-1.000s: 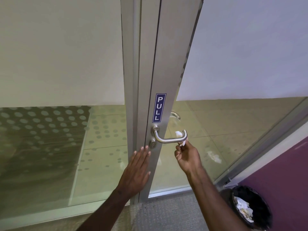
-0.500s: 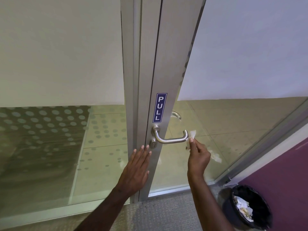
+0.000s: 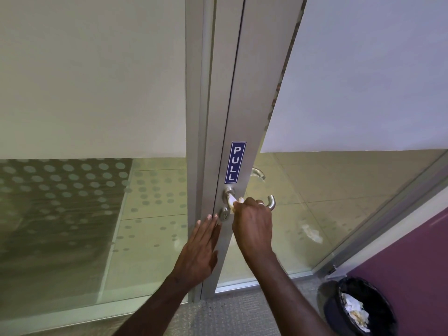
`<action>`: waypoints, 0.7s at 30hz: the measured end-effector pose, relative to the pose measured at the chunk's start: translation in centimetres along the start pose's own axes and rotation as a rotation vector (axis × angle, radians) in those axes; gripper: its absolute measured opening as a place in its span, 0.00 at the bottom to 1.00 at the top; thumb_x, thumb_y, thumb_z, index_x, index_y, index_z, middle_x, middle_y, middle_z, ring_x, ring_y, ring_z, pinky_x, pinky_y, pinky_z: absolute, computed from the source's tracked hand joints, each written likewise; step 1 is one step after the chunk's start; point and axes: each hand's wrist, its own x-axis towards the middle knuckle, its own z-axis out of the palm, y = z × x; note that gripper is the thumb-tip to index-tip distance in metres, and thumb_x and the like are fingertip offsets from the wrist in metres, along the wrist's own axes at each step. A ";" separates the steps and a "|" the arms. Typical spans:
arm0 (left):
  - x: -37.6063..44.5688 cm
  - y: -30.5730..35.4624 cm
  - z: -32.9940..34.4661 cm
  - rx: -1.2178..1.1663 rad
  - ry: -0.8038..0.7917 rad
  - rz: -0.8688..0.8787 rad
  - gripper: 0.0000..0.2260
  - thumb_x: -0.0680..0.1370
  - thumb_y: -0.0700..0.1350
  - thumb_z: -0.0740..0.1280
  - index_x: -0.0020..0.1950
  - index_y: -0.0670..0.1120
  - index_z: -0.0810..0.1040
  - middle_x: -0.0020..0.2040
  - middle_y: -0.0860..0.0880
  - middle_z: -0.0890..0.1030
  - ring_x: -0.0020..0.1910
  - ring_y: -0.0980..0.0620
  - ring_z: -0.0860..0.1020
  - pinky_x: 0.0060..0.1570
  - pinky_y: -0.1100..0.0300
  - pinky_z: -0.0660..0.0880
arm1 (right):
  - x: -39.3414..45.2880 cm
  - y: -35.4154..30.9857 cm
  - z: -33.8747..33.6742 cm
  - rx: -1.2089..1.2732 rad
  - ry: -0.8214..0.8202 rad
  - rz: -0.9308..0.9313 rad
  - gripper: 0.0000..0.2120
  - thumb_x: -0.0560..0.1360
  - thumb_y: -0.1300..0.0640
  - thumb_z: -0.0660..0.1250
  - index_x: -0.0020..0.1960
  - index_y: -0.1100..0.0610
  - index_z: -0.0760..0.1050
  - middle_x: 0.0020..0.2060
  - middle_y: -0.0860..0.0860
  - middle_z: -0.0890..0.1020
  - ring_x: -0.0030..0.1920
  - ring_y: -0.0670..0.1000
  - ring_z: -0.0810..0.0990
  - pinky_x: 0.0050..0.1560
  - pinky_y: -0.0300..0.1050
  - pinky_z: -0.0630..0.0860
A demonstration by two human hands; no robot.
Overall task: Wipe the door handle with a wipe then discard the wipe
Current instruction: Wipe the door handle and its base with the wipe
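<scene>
Head view, nearest first: two bare forearms reached up from the bottom edge. The left hand (image 3: 202, 248) lay flat and spread, holding nothing, palm against the metal door frame (image 3: 219, 263) just below the keyhole (image 3: 225, 215). The right hand (image 3: 253, 224) was closed around the door handle (image 3: 272, 202), pressing a white wipe (image 3: 233, 202) against the lever near its round base; only a small crumple of the wipe showed past the knuckles, so how much of the lever it covered could not be told. Low at the right stood a black bin (image 3: 358, 309) with crumpled paper already in it, well apart from both hands.

Judged from this, the wiping was under way and not finished: the wipe sat at the inner end of the lever, the curved outer tip was bare, and discarding was left to do.

By count: two hands, one wipe, one bin, one blue PULL sign (image 3: 235, 162) above the handle, and a second handle (image 3: 258, 172) visible behind the glass.
</scene>
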 end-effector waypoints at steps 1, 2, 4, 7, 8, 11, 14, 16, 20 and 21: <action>-0.1 -0.1 -0.1 -0.023 0.011 0.002 0.35 0.80 0.46 0.61 0.82 0.40 0.48 0.84 0.41 0.50 0.83 0.42 0.49 0.79 0.41 0.55 | 0.4 -0.2 -0.2 -0.040 -0.026 0.006 0.20 0.65 0.67 0.70 0.53 0.48 0.81 0.28 0.52 0.76 0.31 0.57 0.77 0.51 0.56 0.73; -0.1 -0.2 -0.1 -0.042 0.020 0.002 0.35 0.80 0.46 0.61 0.83 0.41 0.48 0.84 0.42 0.50 0.83 0.43 0.48 0.79 0.42 0.54 | 0.8 -0.2 -0.2 -0.037 -0.052 0.025 0.17 0.66 0.66 0.71 0.50 0.49 0.81 0.27 0.51 0.75 0.30 0.57 0.76 0.55 0.60 0.72; -0.2 -0.2 -0.3 -0.056 0.035 0.004 0.36 0.80 0.46 0.63 0.83 0.42 0.47 0.84 0.42 0.50 0.83 0.43 0.48 0.79 0.42 0.53 | 1.8 -0.4 0.2 0.025 -0.099 0.106 0.06 0.68 0.64 0.72 0.39 0.53 0.81 0.27 0.52 0.77 0.31 0.56 0.75 0.57 0.59 0.71; -0.4 -0.1 -0.5 -0.065 0.053 0.008 0.36 0.79 0.45 0.64 0.82 0.41 0.50 0.83 0.40 0.52 0.83 0.41 0.50 0.79 0.42 0.54 | 3.0 -1.1 0.6 -0.001 -0.172 0.220 0.09 0.74 0.55 0.69 0.36 0.53 0.80 0.34 0.50 0.82 0.39 0.54 0.79 0.50 0.51 0.68; -0.4 0.0 -0.5 -0.070 0.059 0.010 0.34 0.80 0.45 0.63 0.82 0.40 0.51 0.83 0.40 0.53 0.83 0.41 0.50 0.79 0.41 0.55 | 3.3 -1.3 0.7 0.011 -0.170 0.231 0.09 0.75 0.53 0.68 0.37 0.53 0.80 0.36 0.50 0.82 0.40 0.54 0.79 0.49 0.50 0.68; -0.4 0.1 -0.6 -0.080 0.068 0.021 0.31 0.81 0.47 0.61 0.81 0.39 0.55 0.83 0.39 0.54 0.83 0.40 0.52 0.79 0.40 0.55 | 4.0 -1.5 1.0 0.056 -0.132 0.224 0.08 0.74 0.51 0.70 0.42 0.55 0.80 0.38 0.53 0.83 0.41 0.56 0.80 0.45 0.49 0.68; -0.4 0.3 -0.6 -0.093 0.066 0.013 0.31 0.81 0.47 0.62 0.81 0.39 0.56 0.83 0.39 0.54 0.82 0.39 0.52 0.79 0.40 0.54 | 4.5 -2.0 1.1 0.043 -0.126 0.218 0.13 0.72 0.47 0.74 0.46 0.57 0.81 0.41 0.54 0.84 0.43 0.56 0.81 0.48 0.50 0.71; -0.4 0.3 -0.6 -0.099 0.073 0.018 0.30 0.81 0.46 0.63 0.80 0.38 0.58 0.82 0.39 0.55 0.82 0.39 0.53 0.79 0.39 0.55 | 4.5 -2.4 1.0 0.022 -0.125 0.221 0.15 0.71 0.46 0.75 0.46 0.58 0.81 0.40 0.55 0.84 0.43 0.56 0.80 0.48 0.51 0.70; -0.5 0.6 -0.6 -0.071 0.067 0.024 0.31 0.79 0.44 0.65 0.80 0.37 0.59 0.81 0.37 0.58 0.81 0.37 0.56 0.77 0.37 0.60 | 4.0 -2.6 0.9 -0.066 -0.127 0.163 0.14 0.71 0.46 0.74 0.46 0.57 0.82 0.40 0.54 0.82 0.44 0.56 0.78 0.47 0.51 0.67; -0.5 0.7 -0.5 -0.066 0.052 0.006 0.33 0.79 0.45 0.65 0.80 0.37 0.58 0.82 0.37 0.57 0.81 0.37 0.55 0.77 0.37 0.60 | 3.8 -2.5 1.0 -0.083 -0.140 0.134 0.14 0.72 0.46 0.73 0.47 0.57 0.82 0.41 0.54 0.82 0.45 0.56 0.78 0.48 0.51 0.67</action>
